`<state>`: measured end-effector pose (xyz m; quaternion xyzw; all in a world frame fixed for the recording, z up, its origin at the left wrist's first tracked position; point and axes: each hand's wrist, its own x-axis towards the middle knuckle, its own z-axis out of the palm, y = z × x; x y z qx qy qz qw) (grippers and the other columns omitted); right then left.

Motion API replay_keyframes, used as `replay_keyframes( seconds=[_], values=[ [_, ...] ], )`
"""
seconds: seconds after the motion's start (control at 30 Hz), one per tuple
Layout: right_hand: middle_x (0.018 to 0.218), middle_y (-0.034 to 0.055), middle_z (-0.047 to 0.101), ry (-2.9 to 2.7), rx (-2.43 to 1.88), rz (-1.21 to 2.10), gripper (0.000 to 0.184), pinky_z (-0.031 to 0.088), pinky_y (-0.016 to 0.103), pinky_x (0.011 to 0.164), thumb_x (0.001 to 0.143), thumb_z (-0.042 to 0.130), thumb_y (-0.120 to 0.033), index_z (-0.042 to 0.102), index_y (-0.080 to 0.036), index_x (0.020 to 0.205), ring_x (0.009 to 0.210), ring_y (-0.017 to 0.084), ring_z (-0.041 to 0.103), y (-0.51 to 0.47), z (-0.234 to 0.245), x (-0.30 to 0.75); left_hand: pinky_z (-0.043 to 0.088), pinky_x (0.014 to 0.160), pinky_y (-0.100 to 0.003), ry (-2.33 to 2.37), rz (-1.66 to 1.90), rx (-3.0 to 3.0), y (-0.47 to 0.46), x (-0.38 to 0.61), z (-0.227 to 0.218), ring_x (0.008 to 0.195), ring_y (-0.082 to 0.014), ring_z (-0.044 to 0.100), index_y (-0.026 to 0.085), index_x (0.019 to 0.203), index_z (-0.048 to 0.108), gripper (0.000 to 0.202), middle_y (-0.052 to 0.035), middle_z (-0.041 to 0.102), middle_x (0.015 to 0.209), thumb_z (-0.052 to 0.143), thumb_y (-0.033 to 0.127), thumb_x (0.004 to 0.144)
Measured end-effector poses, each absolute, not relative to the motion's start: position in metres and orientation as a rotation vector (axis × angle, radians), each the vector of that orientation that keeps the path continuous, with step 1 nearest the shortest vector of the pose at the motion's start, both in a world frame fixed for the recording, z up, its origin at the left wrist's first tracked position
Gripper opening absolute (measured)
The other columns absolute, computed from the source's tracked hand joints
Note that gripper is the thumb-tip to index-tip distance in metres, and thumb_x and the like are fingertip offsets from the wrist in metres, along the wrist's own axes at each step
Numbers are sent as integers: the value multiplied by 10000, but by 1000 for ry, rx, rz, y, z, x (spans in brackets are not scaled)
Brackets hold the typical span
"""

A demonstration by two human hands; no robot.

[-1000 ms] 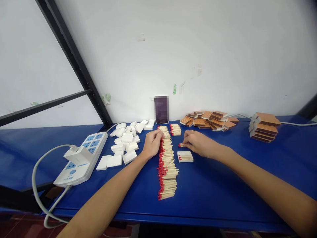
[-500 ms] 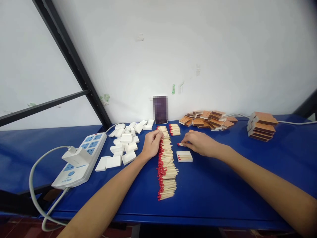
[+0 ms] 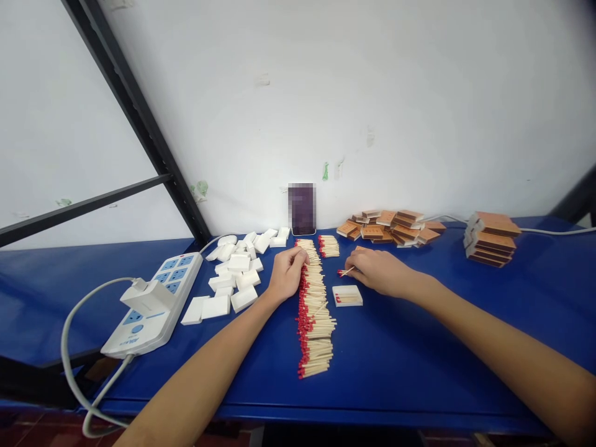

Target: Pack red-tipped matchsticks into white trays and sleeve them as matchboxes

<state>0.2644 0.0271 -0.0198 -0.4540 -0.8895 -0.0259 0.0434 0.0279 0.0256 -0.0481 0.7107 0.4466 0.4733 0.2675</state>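
Red-tipped matches (image 3: pixel 317 323) lie in a long row down the middle of the blue table. My left hand (image 3: pixel 287 271) rests at the row's upper left side, its fingers curled in against the match heads; what they hold, if anything, is hidden. Between the fingertips of my right hand (image 3: pixel 376 270) are a few matches (image 3: pixel 345 272), red heads pointing left. Just below that hand sits a white matchbox tray (image 3: pixel 347 297) with a few matches inside. A small separate group of matches (image 3: pixel 329 246) lies beyond, right of the row's far end.
White trays (image 3: pixel 239 263) lie scattered on the left, beside a power strip (image 3: pixel 156 304) with a plugged-in charger. Orange-brown matchboxes (image 3: pixel 391 226) are heaped at the back right, with a stack of boxes (image 3: pixel 492 239) farther right. A phone (image 3: pixel 302 210) leans on the wall.
The matches in my right hand have shifted slightly to the right and now fan apart at their heads. My left hand stays at the row. The view has tilted a little.
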Motion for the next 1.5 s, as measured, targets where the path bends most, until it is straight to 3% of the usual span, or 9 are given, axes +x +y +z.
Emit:
replay_keyframes(
  seconds=[0.57,1.17,1.5],
  values=[
    [943,121,702,-2830,-1436,-340,324,411,279,606,986,454,-334,705,-161,877,826,225,657,20,-11,258,278,547,-245,1234,1243,1950,26,28,-47,545,-107,365,157,656,541,377,29,388,543,382,358,932],
    [1003,92,680,-2759,-1370,-396,236,429,288,673,979,439,-259,658,-173,971,914,232,638,29,-26,255,286,552,-241,1249,1213,1966,25,28,-46,560,-110,378,156,660,544,369,24,403,553,380,348,930],
    [1017,121,665,-2757,-1409,-435,193,437,292,693,960,451,-226,623,-149,1001,925,239,633,33,-30,254,290,549,-241,1259,1215,1978,23,29,-44,563,-112,386,157,657,544,381,21,412,552,377,362,931]
  ],
)
